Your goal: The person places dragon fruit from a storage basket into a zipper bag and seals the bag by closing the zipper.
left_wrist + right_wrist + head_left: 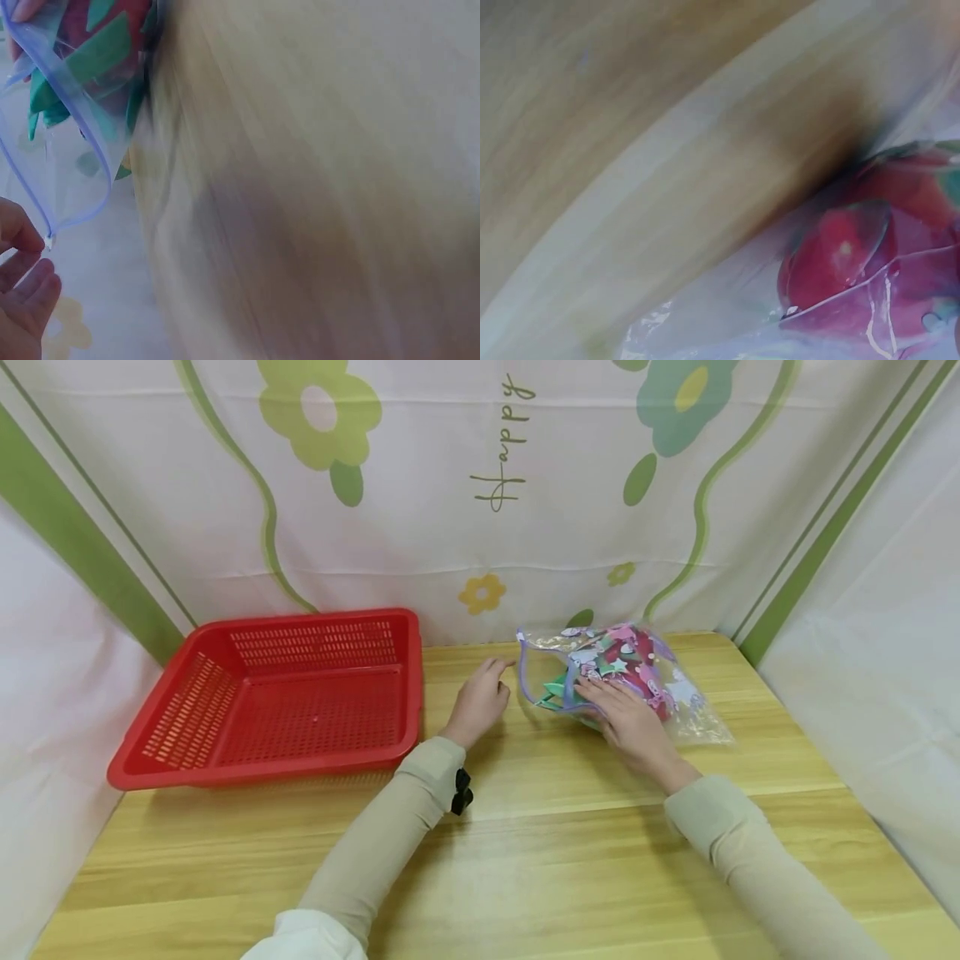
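Observation:
A clear plastic zip bag with purple edging and a pastel print lies on the table's right half; red and green things show through it. Its mouth gapes toward the left. My right hand lies over the bag near the mouth, holding the edging with its fingertips; the thumb is mostly hidden. In the left wrist view my left hand is at the bag's corner, beside the small white zip end. One finger comes close to that end or touches it, with the thumb apart. Red contents fill the right wrist view's lower right.
A red slotted plastic basket stands on the table to the left. The wooden table meets a white flowered cloth at the back, and white cloth hangs at both sides.

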